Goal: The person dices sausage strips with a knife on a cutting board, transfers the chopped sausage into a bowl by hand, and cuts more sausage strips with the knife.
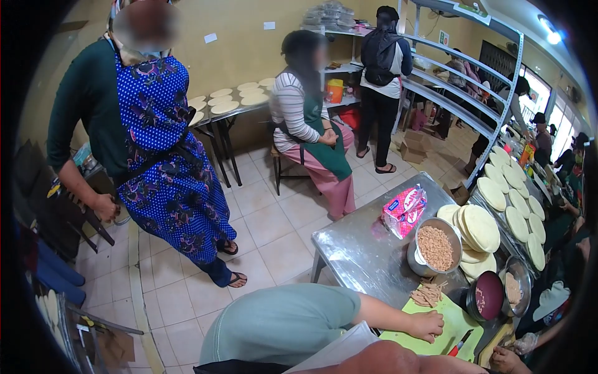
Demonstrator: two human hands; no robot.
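My left hand point(427, 325) rests on a lime-green cutting board point(445, 311), its fingers curled in and nothing visible in them. Just right of it lies a knife with a red and black handle point(460, 343). Thin tan strips point(428, 293) are heaped at the board's upper end. Behind them stands a metal pot of chopped brown filling point(435, 248). My right forearm point(436, 363) runs along the bottom edge, and its hand is out of the frame.
Flat dough rounds point(478, 229) are stacked beside the pot. A pink packet point(405, 210) lies on the metal table point(349, 249). Right of the board are a purple bowl point(489, 295) and a co-worker's gloved hand point(527, 343). One person stands, another sits beyond the table.
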